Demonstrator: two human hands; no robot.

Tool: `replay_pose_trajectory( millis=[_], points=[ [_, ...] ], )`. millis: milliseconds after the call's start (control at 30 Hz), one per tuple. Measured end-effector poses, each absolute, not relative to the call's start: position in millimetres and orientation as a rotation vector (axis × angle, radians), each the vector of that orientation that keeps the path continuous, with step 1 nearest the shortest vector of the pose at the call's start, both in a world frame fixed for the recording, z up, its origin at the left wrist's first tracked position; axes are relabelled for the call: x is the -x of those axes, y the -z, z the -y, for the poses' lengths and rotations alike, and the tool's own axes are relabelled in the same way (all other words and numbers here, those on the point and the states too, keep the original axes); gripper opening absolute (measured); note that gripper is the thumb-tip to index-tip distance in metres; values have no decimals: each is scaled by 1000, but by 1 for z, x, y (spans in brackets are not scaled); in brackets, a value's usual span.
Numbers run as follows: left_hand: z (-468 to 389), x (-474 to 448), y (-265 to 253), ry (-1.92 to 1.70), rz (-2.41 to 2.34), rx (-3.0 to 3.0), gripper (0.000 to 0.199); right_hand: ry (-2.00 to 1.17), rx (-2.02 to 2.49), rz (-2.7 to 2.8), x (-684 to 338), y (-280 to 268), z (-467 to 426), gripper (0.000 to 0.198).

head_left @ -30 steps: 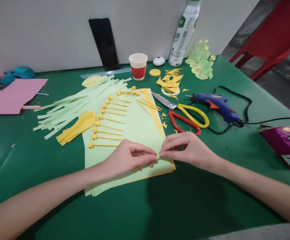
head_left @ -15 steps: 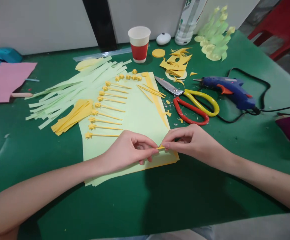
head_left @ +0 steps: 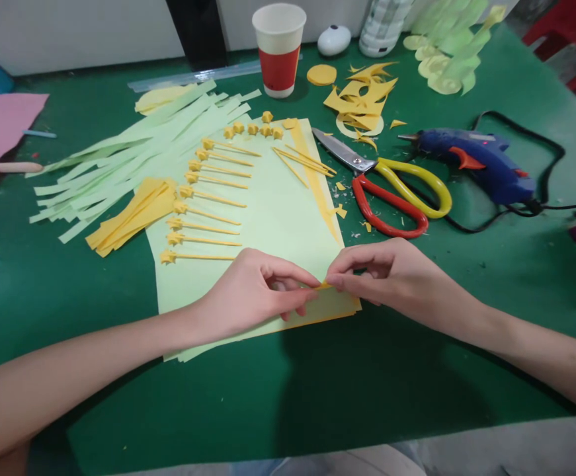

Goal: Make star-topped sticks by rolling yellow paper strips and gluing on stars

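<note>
so both hands are over the green sheet on the bench; left hand has its fingers pinched on one end of a little yellow bit, right hand has its fingers pinched on the other end, and the bit's over the sheet's near right part; star sticks run in a row down the sheet's left side, loose stars sit around its far edge, a few bare sticks lie by its far right corner; scissors are just right of the sheet, glue gun further right; yellow strips are at its left edge, cup past its far edge
</note>
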State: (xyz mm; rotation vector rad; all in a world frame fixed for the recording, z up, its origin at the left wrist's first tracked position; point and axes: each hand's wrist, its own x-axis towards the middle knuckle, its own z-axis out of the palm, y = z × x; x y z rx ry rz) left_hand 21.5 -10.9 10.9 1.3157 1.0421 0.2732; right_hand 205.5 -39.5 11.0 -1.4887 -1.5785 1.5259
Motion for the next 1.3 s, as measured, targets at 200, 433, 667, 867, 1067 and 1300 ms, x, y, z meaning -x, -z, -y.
replay_pose_trajectory(
  millis=[200,433,667,867,1067,1300],
  points=[
    [10,-21,-9,-277,-1016,-1289,9,-1550,1495,1567,-205,-11,40,9],
    [8,-21,-9,-277,-1002,-1196,10,-1521,1488,1515,-204,-14,41,10],
    [8,-20,-7,-287,-959,-1213,7,-1475,1453,1512,-203,-14,42,10],
    [7,-20,-9,-294,-979,-1201,8,-1447,1448,1549,-200,-15,43,20],
    [6,-19,-8,-324,-973,-1232,8,-597,1701,1724,-245,-37,28,20],
    [9,-16,-6,-382,-930,-1210,7,98,2634,1796,-337,-26,-5,48]
  ],
)
